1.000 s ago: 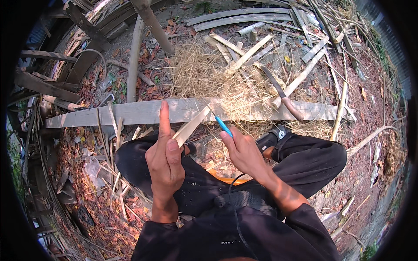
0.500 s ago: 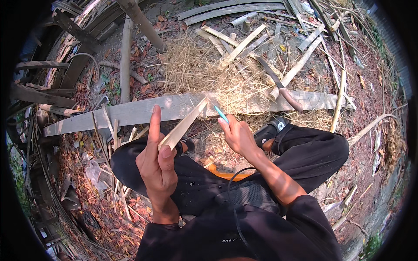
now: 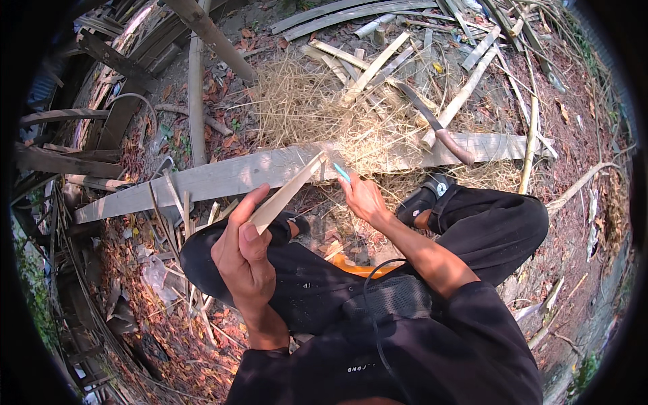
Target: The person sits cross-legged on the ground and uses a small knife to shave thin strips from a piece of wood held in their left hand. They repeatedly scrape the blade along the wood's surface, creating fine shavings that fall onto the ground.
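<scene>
Bare dirt strewn with dry leaves, split bamboo and a heap of straw (image 3: pixel 317 111) lies under me as I sit with knees bent. My left hand (image 3: pixel 244 260) is closed round the near end of a pale bamboo strip (image 3: pixel 287 194), thumb laid up along its flat face, forearm rising from the lower edge. The strip slants up and to the right from that fist, its far tip just over the plank (image 3: pixel 223 179). My right hand (image 3: pixel 364 199) is stretched out ahead of my knee, fingers wrapped on a small tool with a light-blue tip (image 3: pixel 342 173); I cannot tell what sort of tool it is. That blue tip sits just beside the strip's far end, and I cannot tell whether they touch. So the strip runs between my two hands, held only by the left.

The grey plank crosses the ground in front of me from left to right, half buried in straw. Beyond it a big knife (image 3: pixel 435 125) with a brown handle rests among bamboo slats (image 3: pixel 374 64). My black shoe (image 3: pixel 422 199) sits by the right wrist. Old timbers (image 3: pixel 81 162) pile up on my left.
</scene>
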A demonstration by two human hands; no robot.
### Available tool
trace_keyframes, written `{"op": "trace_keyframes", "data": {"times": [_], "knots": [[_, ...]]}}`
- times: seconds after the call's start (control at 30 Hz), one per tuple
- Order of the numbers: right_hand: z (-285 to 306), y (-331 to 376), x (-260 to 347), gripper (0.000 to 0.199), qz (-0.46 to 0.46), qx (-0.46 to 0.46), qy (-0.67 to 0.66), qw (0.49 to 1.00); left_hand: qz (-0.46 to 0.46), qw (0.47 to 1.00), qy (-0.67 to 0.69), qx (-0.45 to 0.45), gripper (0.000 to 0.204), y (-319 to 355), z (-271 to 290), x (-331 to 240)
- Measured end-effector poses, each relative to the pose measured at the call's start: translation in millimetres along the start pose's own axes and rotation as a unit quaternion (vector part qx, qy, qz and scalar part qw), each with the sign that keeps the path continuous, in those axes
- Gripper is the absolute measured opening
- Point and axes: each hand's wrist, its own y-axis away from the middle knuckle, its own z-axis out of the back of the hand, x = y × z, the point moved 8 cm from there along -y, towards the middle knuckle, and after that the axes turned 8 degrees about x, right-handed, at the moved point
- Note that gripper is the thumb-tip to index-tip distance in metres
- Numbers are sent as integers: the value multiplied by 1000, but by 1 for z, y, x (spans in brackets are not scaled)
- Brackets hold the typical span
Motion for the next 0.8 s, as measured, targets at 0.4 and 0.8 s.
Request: {"op": "trace_keyframes", "data": {"times": [0.4, 0.8], "knots": [[25, 12, 28, 48, -9, 5, -76, 997, 7, 1000, 8, 4, 62, -3, 4, 4], [11, 67, 84, 36, 31, 37, -21, 999, 20, 999, 17, -32, 55, -3, 4, -4]]}}
